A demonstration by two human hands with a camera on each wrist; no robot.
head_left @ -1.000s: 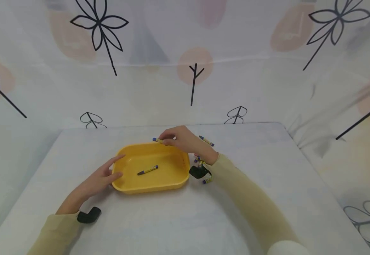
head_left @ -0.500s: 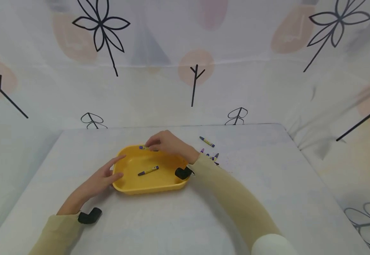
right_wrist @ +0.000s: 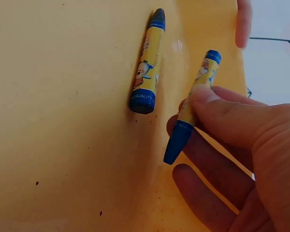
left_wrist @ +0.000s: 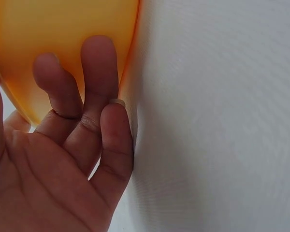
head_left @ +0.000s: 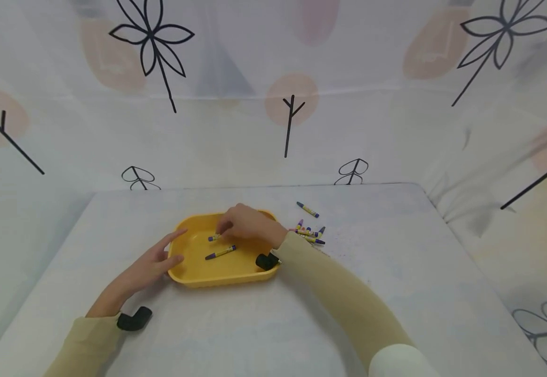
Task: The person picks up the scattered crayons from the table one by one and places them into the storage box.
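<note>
In the head view, my right hand (head_left: 245, 222) is inside the yellow tray (head_left: 226, 283), low over its floor. Thumb and fingers pinch a crayon (right_wrist: 178, 142) with a yellow wrapper and blue tip, tilted in the right wrist view. Beside it, a second crayon (right_wrist: 149, 63) with a dark tip lies on the tray floor. My left hand (head_left: 148, 267) holds the tray's left end, with thumb and forefinger over the rim. In the left wrist view, the other fingers (left_wrist: 99, 63) curl against the outside of the tray wall.
Right of the tray, several crayons (head_left: 308, 234) lie in a loose pile on the white table (head_left: 301, 324). One more crayon (head_left: 308, 209) lies apart, farther back. A patterned cloth (head_left: 235, 141) hangs behind the table. Dark specks dot the tray floor.
My right hand has moved from above the tray's back rim down into the tray, carrying the pinched crayon. The crayon pile it covered is in sight. My left hand keeps its place.
</note>
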